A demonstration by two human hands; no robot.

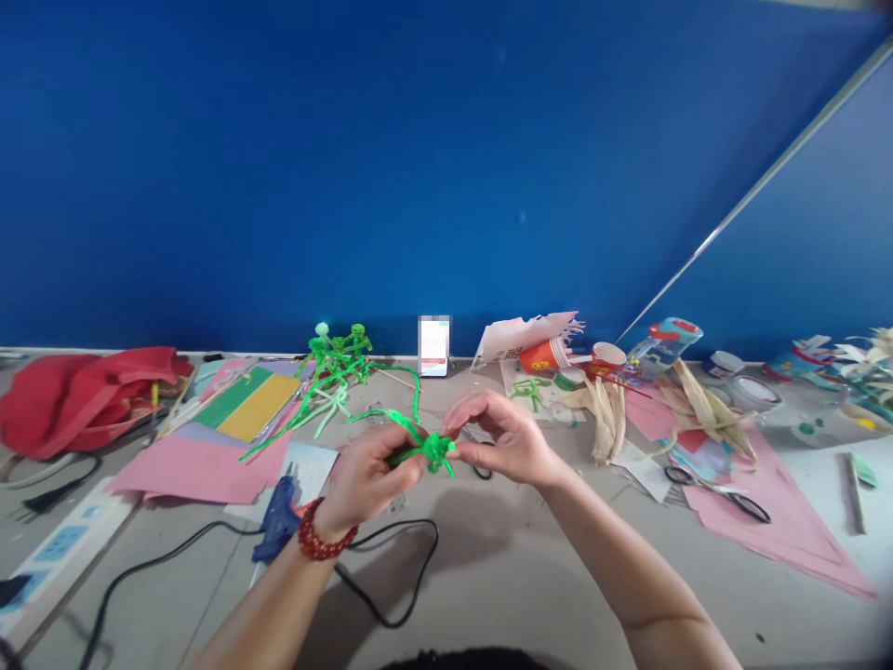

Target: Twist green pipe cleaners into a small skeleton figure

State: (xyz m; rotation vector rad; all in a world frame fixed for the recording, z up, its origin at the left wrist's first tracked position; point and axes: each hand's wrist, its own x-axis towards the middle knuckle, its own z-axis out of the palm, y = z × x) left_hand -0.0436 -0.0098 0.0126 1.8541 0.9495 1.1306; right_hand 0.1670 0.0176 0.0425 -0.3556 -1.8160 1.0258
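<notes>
Green pipe cleaner [433, 451] in 2 hands, left [366, 470], right [506, 437].

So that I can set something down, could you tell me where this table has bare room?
The widest bare patch is the grey tabletop below the green pipe-cleaner knot in your left hand and right hand, between the black cord and your right forearm. It is crowded to the right, around the corn husks, scissors and pink paper.

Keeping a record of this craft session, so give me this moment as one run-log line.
left hand: pinching green pipe-cleaner knot | right hand: fingertips on knot | nearby: blue glue gun, green pipe-cleaner figures
</notes>
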